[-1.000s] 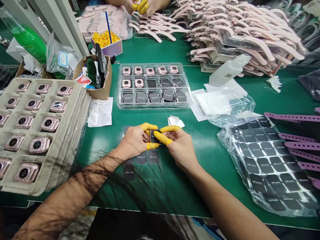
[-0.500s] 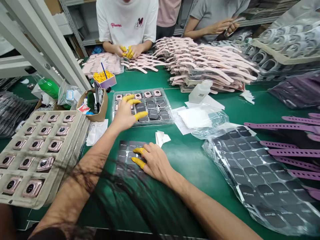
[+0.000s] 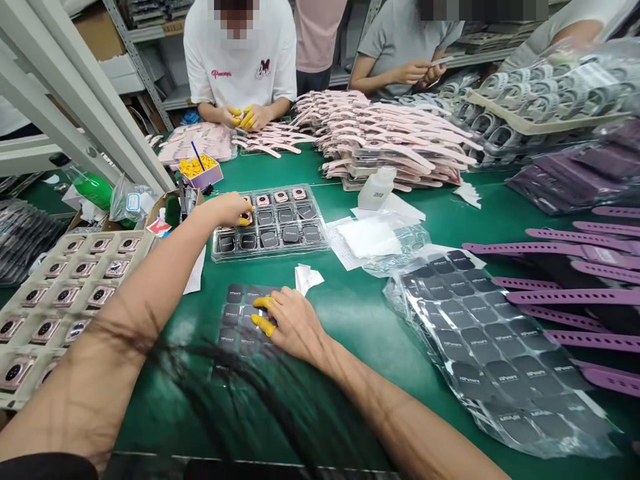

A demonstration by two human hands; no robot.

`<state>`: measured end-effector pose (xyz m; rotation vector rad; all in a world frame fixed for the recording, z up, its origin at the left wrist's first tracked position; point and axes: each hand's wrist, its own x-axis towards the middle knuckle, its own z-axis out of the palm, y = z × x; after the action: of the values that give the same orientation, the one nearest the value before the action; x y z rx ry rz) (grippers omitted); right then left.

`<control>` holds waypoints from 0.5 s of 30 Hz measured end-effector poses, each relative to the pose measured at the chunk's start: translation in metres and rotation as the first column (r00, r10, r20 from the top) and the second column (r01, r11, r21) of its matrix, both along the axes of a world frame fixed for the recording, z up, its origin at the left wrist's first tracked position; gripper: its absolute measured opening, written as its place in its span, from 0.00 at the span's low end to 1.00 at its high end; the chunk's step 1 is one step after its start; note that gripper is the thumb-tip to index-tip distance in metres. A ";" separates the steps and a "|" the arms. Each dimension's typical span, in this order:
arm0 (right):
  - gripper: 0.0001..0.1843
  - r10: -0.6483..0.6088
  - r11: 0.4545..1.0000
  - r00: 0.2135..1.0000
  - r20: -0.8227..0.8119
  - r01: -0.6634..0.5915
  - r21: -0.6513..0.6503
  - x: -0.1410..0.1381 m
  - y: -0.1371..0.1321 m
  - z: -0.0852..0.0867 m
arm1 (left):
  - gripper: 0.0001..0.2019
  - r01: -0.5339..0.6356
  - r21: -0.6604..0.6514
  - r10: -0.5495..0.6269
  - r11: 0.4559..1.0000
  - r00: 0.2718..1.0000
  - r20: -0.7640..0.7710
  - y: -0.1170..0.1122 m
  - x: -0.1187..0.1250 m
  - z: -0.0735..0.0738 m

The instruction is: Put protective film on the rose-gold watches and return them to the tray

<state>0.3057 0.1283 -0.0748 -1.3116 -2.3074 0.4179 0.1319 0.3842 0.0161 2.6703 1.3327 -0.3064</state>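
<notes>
My left hand (image 3: 227,208) reaches over the left end of a clear plastic tray (image 3: 320,245) of watch bodies, pink ones at the back and dark-faced ones in front. Its fingers, in yellow finger cots, are curled on a pink watch body (image 3: 246,215) in the tray. My right hand (image 3: 290,323) rests on a clear sheet of dark square stickers (image 3: 236,321) lying on the green table, its capped thumb and forefinger pinched at a sticker's edge.
A pulp tray of pink watch bodies (image 3: 65,280) lies at left, beside a cardboard cup of tools (image 3: 173,207). A bagged stack of sticker sheets (image 3: 480,340) and purple straps (image 3: 575,293) sit right. Pink straps (image 3: 395,140) are piled across the table, where other people work.
A second ago both hands held a watch body together. My left hand then carried it to the clear tray and now curls at the tray's left end; my right hand dropped onto the sticker sheet.
</notes>
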 end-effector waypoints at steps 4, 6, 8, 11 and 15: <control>0.15 0.007 1.000 1.000 -0.020 -0.008 -0.030 0.001 -0.001 0.001 | 0.07 -0.117 -0.060 0.127 0.991 0.968 0.215 -0.010 0.003 -0.011; 0.13 0.028 0.999 0.999 -0.039 -0.028 -0.014 0.002 -0.003 0.002 | 0.09 -0.189 -0.034 0.189 0.981 0.921 0.342 -0.022 0.006 -0.017; 0.11 0.048 0.999 0.992 -0.118 -0.048 0.003 0.002 -0.004 0.004 | 0.10 -0.263 -0.016 0.239 0.965 0.847 0.476 -0.040 0.010 -0.022; 0.12 -0.039 0.997 0.924 -0.379 0.060 0.044 0.005 -0.006 0.010 | 0.12 -0.364 -0.024 0.288 0.931 0.692 0.662 -0.086 0.019 -0.031; 0.12 -0.173 0.946 0.771 -0.612 0.303 0.114 0.015 -0.003 0.022 | 0.15 -0.185 -0.385 0.424 0.904 0.268 0.865 -0.176 0.024 -0.048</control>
<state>0.3209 0.1254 -0.0524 -1.1411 -1.5852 0.4167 0.1561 0.2082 -0.0319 1.6690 1.1767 0.9924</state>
